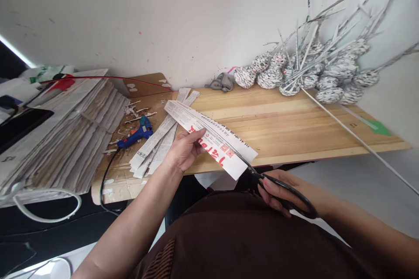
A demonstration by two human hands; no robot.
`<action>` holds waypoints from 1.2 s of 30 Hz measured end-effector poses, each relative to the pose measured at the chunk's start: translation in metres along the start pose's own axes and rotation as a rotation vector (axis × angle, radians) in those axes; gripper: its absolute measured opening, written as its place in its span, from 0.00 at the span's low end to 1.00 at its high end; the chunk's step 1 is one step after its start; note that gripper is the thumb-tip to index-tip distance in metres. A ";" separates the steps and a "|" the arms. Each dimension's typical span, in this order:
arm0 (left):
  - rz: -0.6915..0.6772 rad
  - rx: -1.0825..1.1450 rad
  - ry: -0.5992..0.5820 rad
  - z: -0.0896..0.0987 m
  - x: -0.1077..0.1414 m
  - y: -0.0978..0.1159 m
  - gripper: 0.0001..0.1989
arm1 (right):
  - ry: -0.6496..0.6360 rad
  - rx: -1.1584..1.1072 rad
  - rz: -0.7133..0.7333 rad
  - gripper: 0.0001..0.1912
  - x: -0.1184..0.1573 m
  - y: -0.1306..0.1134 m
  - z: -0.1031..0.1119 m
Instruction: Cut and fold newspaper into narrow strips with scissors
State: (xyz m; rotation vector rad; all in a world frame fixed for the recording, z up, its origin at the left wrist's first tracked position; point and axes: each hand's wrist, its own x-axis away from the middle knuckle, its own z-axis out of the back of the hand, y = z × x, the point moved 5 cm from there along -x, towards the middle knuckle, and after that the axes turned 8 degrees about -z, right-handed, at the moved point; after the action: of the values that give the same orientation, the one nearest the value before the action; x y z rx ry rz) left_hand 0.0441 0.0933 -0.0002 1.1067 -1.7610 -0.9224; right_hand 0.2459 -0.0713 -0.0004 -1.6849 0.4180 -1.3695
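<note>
My left hand (pixel 188 150) pinches a long folded sheet of printed paper (pixel 212 141) by its lower edge, thumb on top. The sheet bears red characters and slants down to the right over the wooden table. My right hand (pixel 278 189) is closed round black scissors (pixel 296 194). Their blades reach into the near right end of the sheet, where a slit runs between two layers or strips. Beneath and left of the sheet lie several cut newspaper strips (pixel 157 141), crossing one another.
A blue glue gun (pixel 135 136) with a black cord lies among paper scraps, beside a tall newspaper stack (pixel 75 135) at left. Woven paper balls (pixel 271 77) with long stems sit at the back right of the table (pixel 281 126). A grey cloth (pixel 222 83) rests against the wall.
</note>
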 end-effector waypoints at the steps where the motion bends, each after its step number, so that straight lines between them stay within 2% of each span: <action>1: 0.018 0.008 0.007 -0.001 0.000 -0.002 0.03 | -0.013 0.001 -0.006 0.34 0.003 0.002 0.002; 6: 0.082 0.015 0.045 -0.003 0.002 -0.011 0.04 | -0.047 -0.006 -0.043 0.32 0.011 0.007 0.009; 11: 0.086 0.029 0.037 -0.002 0.004 -0.013 0.05 | -0.011 0.072 -0.051 0.29 0.018 0.011 0.017; 13: 0.090 0.061 0.033 -0.001 0.005 -0.011 0.06 | 0.080 0.052 0.041 0.29 0.019 0.007 0.023; 16: 0.114 0.106 0.016 -0.001 0.006 -0.012 0.06 | 0.344 -0.007 0.200 0.26 0.016 -0.004 0.035; 18: 0.125 0.127 -0.002 -0.002 0.008 -0.013 0.06 | 0.465 -0.058 0.259 0.21 0.008 -0.011 0.036; 22: 0.126 0.116 -0.002 0.001 0.013 -0.014 0.07 | 0.439 -0.184 0.351 0.17 -0.018 -0.034 0.021; 25: 0.105 0.060 -0.004 0.006 0.017 -0.011 0.05 | 0.489 -0.073 0.376 0.15 -0.024 -0.055 0.016; 30: 0.078 0.032 -0.019 0.007 0.021 -0.004 0.02 | 0.613 0.157 0.506 0.14 -0.012 -0.083 0.016; 32: 0.109 0.068 0.011 0.007 0.020 -0.004 0.02 | 0.607 0.167 0.537 0.14 -0.009 -0.087 0.013; 36: 0.215 0.120 0.055 0.009 0.019 -0.007 0.05 | 0.584 0.119 0.449 0.10 -0.013 -0.080 0.011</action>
State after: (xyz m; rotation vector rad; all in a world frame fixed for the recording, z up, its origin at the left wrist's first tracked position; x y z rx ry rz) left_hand 0.0331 0.0751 -0.0048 0.9843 -1.8673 -0.6577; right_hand 0.2307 -0.0140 0.0563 -0.9857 0.9611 -1.4825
